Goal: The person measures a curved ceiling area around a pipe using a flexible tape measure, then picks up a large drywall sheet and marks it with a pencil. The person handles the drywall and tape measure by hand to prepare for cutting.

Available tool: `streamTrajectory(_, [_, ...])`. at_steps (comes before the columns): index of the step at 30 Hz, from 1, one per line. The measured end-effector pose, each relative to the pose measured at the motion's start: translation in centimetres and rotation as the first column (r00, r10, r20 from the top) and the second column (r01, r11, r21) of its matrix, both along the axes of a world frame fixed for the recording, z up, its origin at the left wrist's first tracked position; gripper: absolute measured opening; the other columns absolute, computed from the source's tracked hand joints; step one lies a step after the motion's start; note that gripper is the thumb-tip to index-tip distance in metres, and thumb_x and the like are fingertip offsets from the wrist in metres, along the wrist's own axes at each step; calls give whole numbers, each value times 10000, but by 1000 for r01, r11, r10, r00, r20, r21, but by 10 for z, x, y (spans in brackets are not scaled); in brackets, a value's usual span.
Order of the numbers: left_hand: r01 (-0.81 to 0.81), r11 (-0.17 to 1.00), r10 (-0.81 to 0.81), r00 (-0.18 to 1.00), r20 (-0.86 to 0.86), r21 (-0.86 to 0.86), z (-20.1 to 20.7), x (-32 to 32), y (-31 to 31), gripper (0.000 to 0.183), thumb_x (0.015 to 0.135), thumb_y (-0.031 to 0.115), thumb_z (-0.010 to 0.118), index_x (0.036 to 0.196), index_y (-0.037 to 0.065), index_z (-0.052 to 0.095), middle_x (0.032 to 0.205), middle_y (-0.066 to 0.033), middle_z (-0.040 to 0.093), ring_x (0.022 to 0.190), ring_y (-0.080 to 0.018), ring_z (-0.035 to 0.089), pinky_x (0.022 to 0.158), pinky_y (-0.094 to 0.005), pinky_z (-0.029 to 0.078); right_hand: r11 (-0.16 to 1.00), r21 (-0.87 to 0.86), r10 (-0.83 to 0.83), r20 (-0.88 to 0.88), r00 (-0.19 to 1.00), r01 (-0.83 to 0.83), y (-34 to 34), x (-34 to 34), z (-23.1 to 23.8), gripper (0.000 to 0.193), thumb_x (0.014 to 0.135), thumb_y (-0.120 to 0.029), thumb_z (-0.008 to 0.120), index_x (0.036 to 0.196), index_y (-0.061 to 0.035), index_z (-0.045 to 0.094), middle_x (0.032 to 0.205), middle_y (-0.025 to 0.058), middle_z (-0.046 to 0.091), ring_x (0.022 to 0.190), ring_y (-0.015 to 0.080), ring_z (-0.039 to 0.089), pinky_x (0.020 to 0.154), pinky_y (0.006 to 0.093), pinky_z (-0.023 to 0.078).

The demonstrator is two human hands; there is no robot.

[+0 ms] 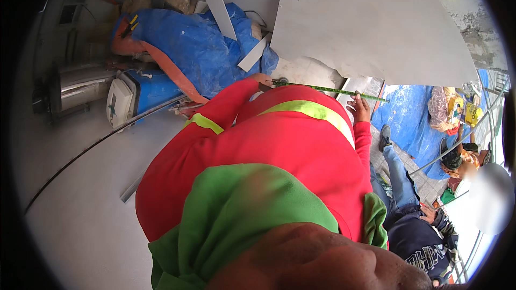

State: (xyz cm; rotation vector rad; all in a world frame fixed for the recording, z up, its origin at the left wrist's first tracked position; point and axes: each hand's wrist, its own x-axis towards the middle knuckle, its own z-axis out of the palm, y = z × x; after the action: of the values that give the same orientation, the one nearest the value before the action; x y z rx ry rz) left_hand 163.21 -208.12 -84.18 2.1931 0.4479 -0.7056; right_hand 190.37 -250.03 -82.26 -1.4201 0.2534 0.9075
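Observation:
A green tape measure (314, 87) is drawn out across the front of my red top, its blade running from my left hand to past my right. My left hand (262, 79), partly hidden by my sleeve and body, is closed at the blade's left end beside a small dark round part, perhaps the case. My right hand (361, 109) pinches the blade nearer its right end, which sticks out beyond the fingers. Just beyond the tape is a large pale board (371, 27) with a ragged, broken edge.
A blue tarp (183, 48) with pale strips (252, 53) lies at the far left, near a blue-and-white box (142, 96) and a shiny metal cylinder (86, 88). On the right, a person in jeans (400, 177) and another person (467, 161) are near a second blue tarp (406, 121).

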Motion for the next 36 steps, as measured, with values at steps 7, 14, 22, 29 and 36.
streamTrajectory(7, [48, 992, -26, 984, 178, -117, -2, 17, -25, 392, 925, 407, 582, 1122, 88, 696, 1064, -211, 715, 1051, -409, 680, 916, -481, 522, 980, -16, -198, 79, 977, 200, 32, 27, 44, 338, 1005, -361, 687, 1109, -40, 688, 923, 51, 695, 704, 137, 652, 592, 281, 552])
streamTrajectory(14, [-83, 981, 138, 937, 321, -177, -7, 4, -38, 364, 896, 295, 654, 1204, 103, 631, 1134, -219, 691, 1075, -391, 674, 920, -472, 520, 994, 63, 81, 121, 989, -89, 67, 22, 64, 333, 1002, -308, 700, 1071, 18, 702, 901, 91, 705, 655, 159, 657, 594, 291, 585])
streamTrajectory(22, [-152, 895, 275, 928, 251, -420, 31, 69, -80, 540, 911, 274, 698, 1387, 123, 494, 1152, -212, 670, 1094, -356, 669, 951, -433, 511, 795, 47, 595, 135, 792, -605, 148, -39, 59, 303, 1001, -273, 706, 1164, -18, 727, 911, 29, 696, 733, 113, 670, 650, 258, 561])
streamTrajectory(29, [-142, 877, 308, 900, 310, -459, 37, 96, -95, 754, 981, 257, 666, 1599, 110, 259, 1399, -244, 552, 1302, -343, 563, 1084, -427, 453, 849, -105, 528, 163, 833, -518, 145, -38, 73, 355, 973, -289, 740, 1215, -30, 722, 866, 39, 703, 719, 120, 674, 683, 275, 574])
streamTrajectory(36, [-383, 582, 487, 871, -70, -717, 38, 104, -94, 729, 1079, 421, 527, 1626, 111, 159, 1413, -214, 556, 1304, -289, 553, 1096, -410, 442, 813, -41, 579, 147, 802, -580, 136, -59, 68, 738, 836, -357, 874, 1406, 12, 584, 1299, 179, 646, 1131, 239, 647, 968, 380, 533])
